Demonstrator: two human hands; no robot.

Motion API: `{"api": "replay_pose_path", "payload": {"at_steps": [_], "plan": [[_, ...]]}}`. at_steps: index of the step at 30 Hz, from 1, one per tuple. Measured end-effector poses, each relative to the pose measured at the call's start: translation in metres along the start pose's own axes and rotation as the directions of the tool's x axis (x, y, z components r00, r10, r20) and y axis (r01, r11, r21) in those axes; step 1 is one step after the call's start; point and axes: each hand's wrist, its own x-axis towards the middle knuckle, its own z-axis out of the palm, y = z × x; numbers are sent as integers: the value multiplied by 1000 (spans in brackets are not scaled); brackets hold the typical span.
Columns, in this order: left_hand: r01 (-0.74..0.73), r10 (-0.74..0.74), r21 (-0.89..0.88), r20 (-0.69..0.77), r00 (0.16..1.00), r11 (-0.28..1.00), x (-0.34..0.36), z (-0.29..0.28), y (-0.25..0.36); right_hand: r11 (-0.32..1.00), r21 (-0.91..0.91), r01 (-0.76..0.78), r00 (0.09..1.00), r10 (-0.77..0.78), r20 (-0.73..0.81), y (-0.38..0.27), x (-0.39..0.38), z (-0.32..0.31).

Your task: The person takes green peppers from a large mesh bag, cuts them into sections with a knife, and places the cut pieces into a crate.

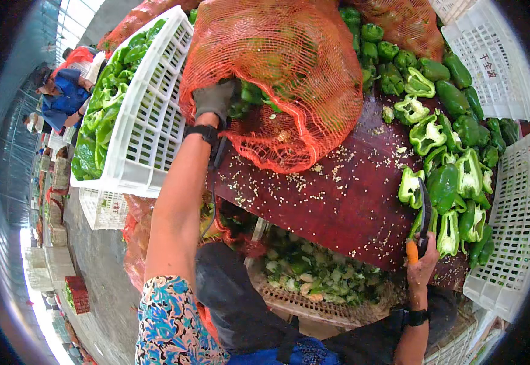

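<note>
My left hand (215, 100), in a dark grey glove, reaches into the mouth of a large orange mesh sack (271, 55) filled with green peppers. Beside its fingers shows a green pepper (248, 96); the fingertips are hidden, so their grip is unclear. At the right edge of the dark red table (313, 201), my bare right hand (422, 266) is closed around a curved knife (424, 210) with an orange handle. The blade points away from me, alongside several halved green peppers (444, 182) with pale insides.
At the left stands a white crate (149, 115) heaped with cut peppers. White crates (516, 213) border the right side. Below the table's near edge, a basket (295, 299) holds pepper scraps. Pale seeds lie scattered over the tabletop. People (64, 91) are farther off at the left.
</note>
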Motion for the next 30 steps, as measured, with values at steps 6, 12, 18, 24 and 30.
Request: {"api": "replay_pose_path", "payload": {"at_steps": [6,12,18,24,30], "plan": [[-77,56,-124,-168,984,989,-19,-5,-8,978,-1,208,977,-208,-50,3,0,7],[256,-38,-961,262,964,-108,-102,-14,15,997,-22,76,997,-76,-5,12,2,9],[600,483,-641,379,790,-479,-209,-32,85,880,474,16,997,-52,63,-1,-11,5],[11,255,-904,132,958,427,-293,11,180,772,597,-215,951,27,309,-38,-39,26],[-225,392,-781,27,920,583,-325,23,197,859,495,-131,965,-3,261,-38,-53,69]]}}
